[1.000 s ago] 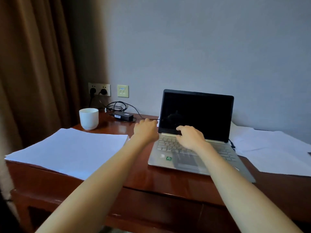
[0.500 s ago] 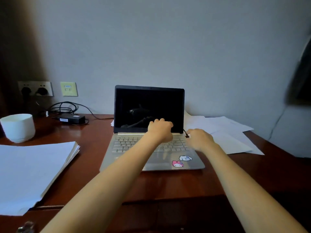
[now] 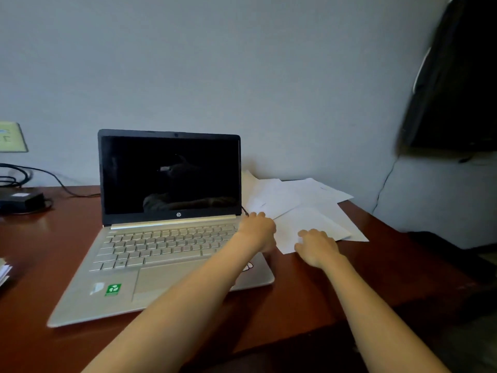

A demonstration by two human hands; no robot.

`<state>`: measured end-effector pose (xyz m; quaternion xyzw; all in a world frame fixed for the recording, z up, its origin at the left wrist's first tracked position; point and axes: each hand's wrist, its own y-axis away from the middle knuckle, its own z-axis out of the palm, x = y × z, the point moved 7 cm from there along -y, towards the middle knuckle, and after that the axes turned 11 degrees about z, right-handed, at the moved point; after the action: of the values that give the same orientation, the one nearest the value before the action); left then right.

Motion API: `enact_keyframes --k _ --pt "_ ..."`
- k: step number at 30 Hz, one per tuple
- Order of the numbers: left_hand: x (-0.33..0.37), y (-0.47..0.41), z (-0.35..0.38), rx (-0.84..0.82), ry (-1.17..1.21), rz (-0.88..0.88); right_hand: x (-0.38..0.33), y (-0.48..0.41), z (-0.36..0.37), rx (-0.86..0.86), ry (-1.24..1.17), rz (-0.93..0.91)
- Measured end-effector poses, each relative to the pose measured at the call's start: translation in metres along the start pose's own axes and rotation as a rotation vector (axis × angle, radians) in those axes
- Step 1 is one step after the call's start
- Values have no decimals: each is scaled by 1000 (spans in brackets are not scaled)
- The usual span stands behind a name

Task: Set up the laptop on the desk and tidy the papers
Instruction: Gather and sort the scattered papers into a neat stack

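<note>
A silver laptop (image 3: 161, 249) stands open on the wooden desk (image 3: 309, 286), its screen dark. Several loose white papers (image 3: 304, 203) lie scattered to its right against the wall. My left hand (image 3: 259, 231) hovers over the laptop's right edge near the hinge, knuckles up, fingers bent downward; what they touch is hidden. My right hand (image 3: 316, 246) rests on the near edge of the front sheet, fingers spread on the paper.
A black power adapter (image 3: 20, 200) with coiled cable lies at the far left by a wall plate (image 3: 10, 137). The edge of a paper stack (image 3: 4, 270) shows at the left border. A dark object (image 3: 454, 84) hangs on the wall at right.
My view has swung right and closer. Both hands have left the keyboard and moved right: the left to the laptop's right edge, the right onto the loose papers.
</note>
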<state>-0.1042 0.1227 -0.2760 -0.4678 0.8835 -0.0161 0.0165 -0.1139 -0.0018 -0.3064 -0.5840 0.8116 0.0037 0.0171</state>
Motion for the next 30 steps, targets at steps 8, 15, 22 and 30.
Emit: enact_keyframes --k 8,15,22,30 --pt "13 -44 42 -106 -43 -43 4 -28 20 96 -146 -2" --pt "-7 -82 47 -139 -97 -174 -3 -68 19 184 -258 -25" --pt "-9 -108 66 -169 1 -260 0 -104 23 160 -329 -20" --pt "-5 -102 43 17 46 -144 14 -111 23 75 -737 70"
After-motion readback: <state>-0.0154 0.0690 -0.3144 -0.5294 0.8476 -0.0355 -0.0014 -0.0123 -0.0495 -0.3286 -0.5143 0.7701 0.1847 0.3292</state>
